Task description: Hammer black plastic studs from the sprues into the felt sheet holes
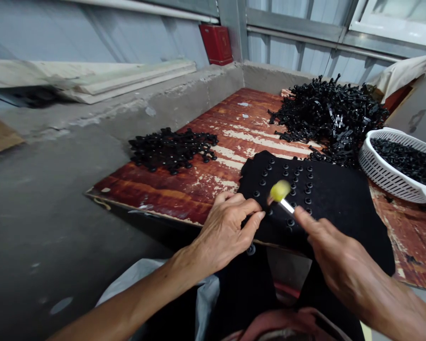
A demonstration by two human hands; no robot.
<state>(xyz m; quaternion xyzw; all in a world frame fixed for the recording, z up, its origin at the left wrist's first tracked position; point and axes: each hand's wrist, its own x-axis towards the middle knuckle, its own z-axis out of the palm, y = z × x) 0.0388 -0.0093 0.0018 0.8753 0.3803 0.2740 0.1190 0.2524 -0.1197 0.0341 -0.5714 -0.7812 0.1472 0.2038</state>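
A small yellow-headed mallet (280,191) with a short metal neck is gripped in my right hand (341,255); its head is blurred. Just left of that head, my left hand (230,222) has thumb and forefinger closed in a pinch at the edge of a black cloth (348,203). What lies between those fingertips is too dark to make out. Several round black pieces (308,191) stand in rows on the cloth. Below my left hand, near the table edge, a round black disc (250,249) shows.
A loose pile of black knob-ended parts (170,149) lies on the worn red-brown table (230,128) at left. A larger heap of glossy black parts (332,113) is at the back right, beside a white basket (394,170) of small black pieces. Concrete ledges border the table.
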